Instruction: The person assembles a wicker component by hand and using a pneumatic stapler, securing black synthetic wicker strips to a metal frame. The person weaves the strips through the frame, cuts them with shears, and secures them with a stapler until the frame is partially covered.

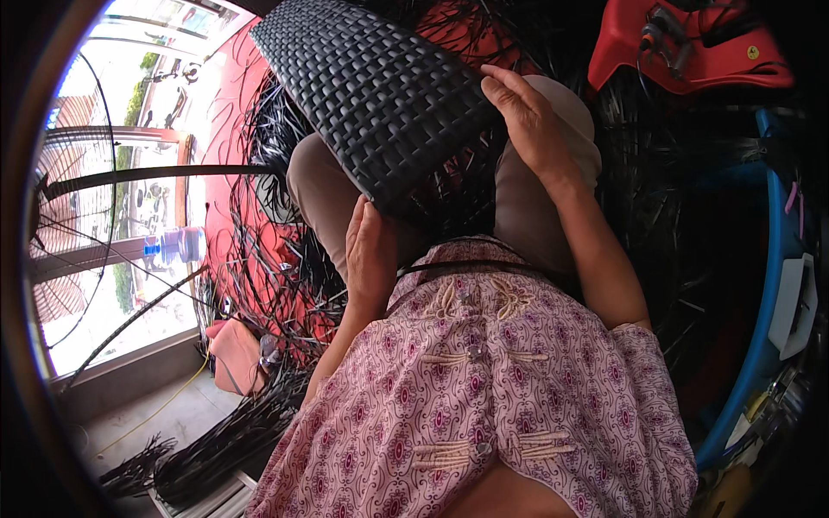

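Note:
A dark grey woven plastic-rattan panel (380, 95) rests slanted across my knees, its far end reaching up to the left. My right hand (535, 125) is at its right corner, thumb and fingers along the edge. My left hand (370, 255) holds the near lower corner, its fingers straight and together against the edge. The panel sits between both hands. Its underside is hidden, and so are parts of the fingers behind the edges. Loose black strips (449, 186) show between my legs beneath it.
Black strips (268, 268) lie tangled over the red floor covering (229, 112). To the right stand a red plastic seat (691, 52) and a blue-rimmed container (760, 319). At left are a fan (78, 190), a water bottle (177, 246) and a salmon-coloured bag (235, 356). A strip bundle (224, 449) lies lower left.

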Demonstrator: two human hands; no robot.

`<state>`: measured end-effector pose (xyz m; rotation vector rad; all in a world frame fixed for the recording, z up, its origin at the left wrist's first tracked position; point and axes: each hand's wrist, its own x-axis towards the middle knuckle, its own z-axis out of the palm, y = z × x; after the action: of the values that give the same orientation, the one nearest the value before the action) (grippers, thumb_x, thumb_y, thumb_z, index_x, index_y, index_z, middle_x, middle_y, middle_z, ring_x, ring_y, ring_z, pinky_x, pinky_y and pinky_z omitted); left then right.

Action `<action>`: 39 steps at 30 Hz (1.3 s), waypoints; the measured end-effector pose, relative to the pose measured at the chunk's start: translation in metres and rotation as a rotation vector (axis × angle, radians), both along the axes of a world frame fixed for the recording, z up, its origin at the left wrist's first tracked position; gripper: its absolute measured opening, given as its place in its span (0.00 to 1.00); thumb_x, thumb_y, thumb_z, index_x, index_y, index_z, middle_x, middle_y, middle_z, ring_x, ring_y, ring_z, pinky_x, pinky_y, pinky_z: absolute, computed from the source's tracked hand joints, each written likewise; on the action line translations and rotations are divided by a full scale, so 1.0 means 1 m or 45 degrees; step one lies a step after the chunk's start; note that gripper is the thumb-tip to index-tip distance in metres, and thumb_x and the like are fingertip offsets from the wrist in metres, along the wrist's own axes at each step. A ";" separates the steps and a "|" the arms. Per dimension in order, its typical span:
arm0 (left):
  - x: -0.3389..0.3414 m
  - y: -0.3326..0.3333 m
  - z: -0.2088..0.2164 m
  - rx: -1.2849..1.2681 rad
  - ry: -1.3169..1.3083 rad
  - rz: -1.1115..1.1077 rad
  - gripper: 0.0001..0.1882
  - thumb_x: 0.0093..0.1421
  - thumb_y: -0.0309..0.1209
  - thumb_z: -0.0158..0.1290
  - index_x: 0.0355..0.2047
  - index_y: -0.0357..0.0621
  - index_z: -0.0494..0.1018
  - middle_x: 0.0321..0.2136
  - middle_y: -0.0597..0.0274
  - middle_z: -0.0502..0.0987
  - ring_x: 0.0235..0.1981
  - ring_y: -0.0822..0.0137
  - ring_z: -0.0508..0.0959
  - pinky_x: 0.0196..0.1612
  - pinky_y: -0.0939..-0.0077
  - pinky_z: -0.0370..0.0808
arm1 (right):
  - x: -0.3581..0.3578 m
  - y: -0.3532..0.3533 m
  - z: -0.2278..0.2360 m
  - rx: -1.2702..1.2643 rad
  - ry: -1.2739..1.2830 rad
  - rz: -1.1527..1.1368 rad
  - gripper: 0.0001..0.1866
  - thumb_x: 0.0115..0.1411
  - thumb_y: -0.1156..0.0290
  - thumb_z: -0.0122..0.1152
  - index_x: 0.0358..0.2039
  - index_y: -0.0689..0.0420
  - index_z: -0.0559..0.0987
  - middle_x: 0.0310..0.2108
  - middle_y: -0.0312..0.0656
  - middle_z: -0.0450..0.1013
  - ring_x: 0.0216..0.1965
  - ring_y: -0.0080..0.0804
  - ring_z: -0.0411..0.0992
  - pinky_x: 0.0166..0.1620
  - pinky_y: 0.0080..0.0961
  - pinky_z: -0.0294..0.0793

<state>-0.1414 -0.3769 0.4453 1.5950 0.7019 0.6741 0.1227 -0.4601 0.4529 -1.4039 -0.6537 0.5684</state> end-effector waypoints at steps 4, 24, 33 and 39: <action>0.020 -0.005 0.025 -0.564 -0.383 -0.100 0.21 0.73 0.35 0.39 0.59 0.33 0.65 0.56 0.56 0.72 0.55 0.67 0.72 0.61 0.74 0.64 | -0.001 0.020 -0.008 0.044 0.122 0.004 0.26 0.66 0.60 0.54 0.56 0.70 0.72 0.47 0.48 0.77 0.50 0.30 0.74 0.56 0.22 0.68; -0.006 0.011 0.017 -0.816 -0.747 -0.299 0.28 0.65 0.40 0.45 0.56 0.29 0.65 0.54 0.51 0.73 0.55 0.62 0.71 0.60 0.68 0.63 | -0.064 -0.019 0.027 0.018 -0.078 -0.240 0.24 0.69 0.63 0.49 0.58 0.69 0.71 0.52 0.48 0.73 0.53 0.31 0.70 0.58 0.26 0.65; 0.010 0.047 0.028 -0.764 -0.825 -0.247 0.20 0.67 0.36 0.41 0.49 0.31 0.70 0.48 0.55 0.76 0.52 0.67 0.73 0.58 0.72 0.64 | -0.082 0.014 0.062 0.112 0.209 -0.425 0.24 0.69 0.60 0.50 0.56 0.68 0.72 0.53 0.45 0.72 0.55 0.28 0.68 0.61 0.25 0.61; 0.011 0.097 0.068 -0.771 -0.946 -0.111 0.19 0.68 0.35 0.40 0.51 0.33 0.71 0.48 0.56 0.77 0.52 0.65 0.74 0.59 0.70 0.65 | -0.076 0.062 0.104 0.336 0.403 -0.209 0.31 0.68 0.50 0.48 0.57 0.68 0.72 0.54 0.45 0.71 0.55 0.33 0.67 0.62 0.31 0.59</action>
<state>-0.1300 -0.2800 0.5135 0.7263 0.2341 0.8218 0.0463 -0.3979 0.5571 -1.0788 -0.3410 0.5374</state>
